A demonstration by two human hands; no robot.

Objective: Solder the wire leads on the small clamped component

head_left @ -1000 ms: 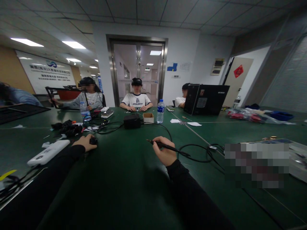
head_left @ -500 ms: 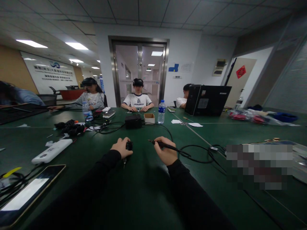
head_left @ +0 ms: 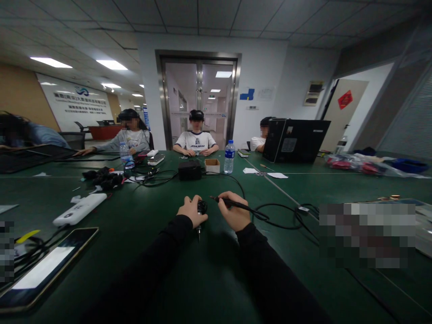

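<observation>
My left hand [head_left: 191,211] is closed around a small coiled black cable [head_left: 201,207]. A shiny metal plug-like end [head_left: 199,232] pokes out below that hand, just over the green table. In my right hand [head_left: 234,210] is a soldering iron [head_left: 236,204], gripped like a pen, its tip pointing left toward the coiled cable. The tip and the cable are close but apart. From the iron's back end a black cord [head_left: 273,205] loops away over the table to the right. My fingers hide part of the coil.
Beyond my hands stand a black box [head_left: 189,170], a small open carton [head_left: 212,166] and a water bottle [head_left: 229,157]. To the left lie a white power strip [head_left: 80,209] and a phone [head_left: 47,270]. A black computer case [head_left: 300,140] stands at back right. People sit across the table.
My left hand has moved right with the coiled cable, closer to the iron's tip. My right hand stays nearly in place. The view has shifted slightly.
</observation>
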